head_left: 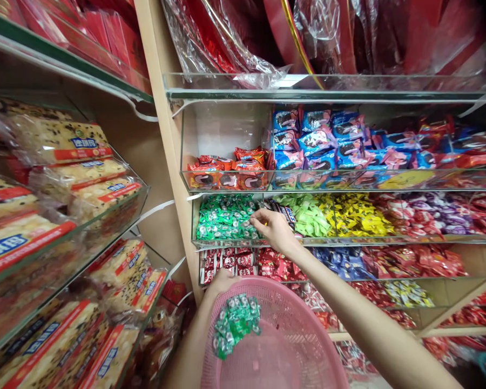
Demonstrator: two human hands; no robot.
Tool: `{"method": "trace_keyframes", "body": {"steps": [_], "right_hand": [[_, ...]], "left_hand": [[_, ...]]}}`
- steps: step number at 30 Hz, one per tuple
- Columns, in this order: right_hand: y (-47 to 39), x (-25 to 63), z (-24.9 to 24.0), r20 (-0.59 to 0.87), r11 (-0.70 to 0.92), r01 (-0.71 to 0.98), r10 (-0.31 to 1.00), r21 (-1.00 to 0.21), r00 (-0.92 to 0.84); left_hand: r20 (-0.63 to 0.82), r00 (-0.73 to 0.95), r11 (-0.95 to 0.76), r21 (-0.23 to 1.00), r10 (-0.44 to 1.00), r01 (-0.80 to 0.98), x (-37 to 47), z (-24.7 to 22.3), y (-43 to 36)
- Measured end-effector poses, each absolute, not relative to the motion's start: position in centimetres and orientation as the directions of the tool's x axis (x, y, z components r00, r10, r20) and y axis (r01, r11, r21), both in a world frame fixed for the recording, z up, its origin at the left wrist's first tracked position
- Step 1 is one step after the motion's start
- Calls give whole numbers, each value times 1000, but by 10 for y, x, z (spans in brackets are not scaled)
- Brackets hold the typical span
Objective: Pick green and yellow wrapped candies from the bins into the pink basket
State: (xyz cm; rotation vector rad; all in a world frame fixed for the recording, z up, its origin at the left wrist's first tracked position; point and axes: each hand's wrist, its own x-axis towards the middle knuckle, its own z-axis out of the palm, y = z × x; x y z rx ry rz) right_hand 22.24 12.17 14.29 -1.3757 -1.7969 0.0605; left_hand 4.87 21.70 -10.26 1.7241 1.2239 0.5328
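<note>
Glass shelves (332, 96) of wrapped sweets above a pink basket (285, 359)

At far left, clear-wrapped, dark-speckled pastry bars (79, 143) with red and blue labels fill slanting tiers. A pale wooden upright (162, 116) divides them from the facing shelves. Next, the left hand (222, 282) is closed on the pink basket's rim, near red-and-white packets (229, 260) on the shelf behind. Inside the basket, green-wrapped candies (237, 324) are heaped against the left part. Higher up, a bin of matching green candies (224, 216) sits below red cookie packets (249, 167). At that bin's right end is the right hand (274, 229), its thumb and fingers bent toward one another; whether a candy is between them, I cannot tell. Just beside it lie dark-wrapped bars (287, 212), then light-green packets (314, 216) and yellow candies (362, 220), with blue-and-pink cookie packets (318, 141) above. Farther right come red and purple sweets (441, 216).
</note>
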Motion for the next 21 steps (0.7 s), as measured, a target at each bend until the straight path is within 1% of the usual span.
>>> {"method": "trace_keyframes", "body": {"steps": [1, 3, 6, 8, 12, 15, 18, 21], "right_hand": [[121, 224, 140, 565, 431, 683, 824, -589, -33], [120, 225, 134, 535, 464, 554, 844, -691, -40], [119, 226, 124, 489, 463, 453, 870, -762, -66], [117, 227, 113, 462, 455, 431, 882, -779, -96], [111, 231, 72, 387, 413, 509, 908, -755, -162], [105, 231, 27, 267, 338, 598, 941, -727, -207], [97, 228, -16, 147, 258, 728, 966, -636, -214], [92, 223, -43, 84, 184, 852, 983, -490, -164]], "left_hand": [[-151, 417, -93, 855, 896, 510, 49, -104, 218], [-143, 426, -125, 832, 894, 541, 49, -106, 219], [-147, 419, -122, 826, 896, 550, 49, -105, 219], [-147, 422, -118, 833, 895, 540, 49, -101, 217], [-150, 423, -101, 851, 893, 515, 49, -89, 209], [-169, 409, -74, 853, 896, 516, 51, -84, 205], [-127, 410, -134, 824, 903, 550, 51, -85, 206], [-123, 432, -159, 812, 894, 562, 50, -88, 208]]}}
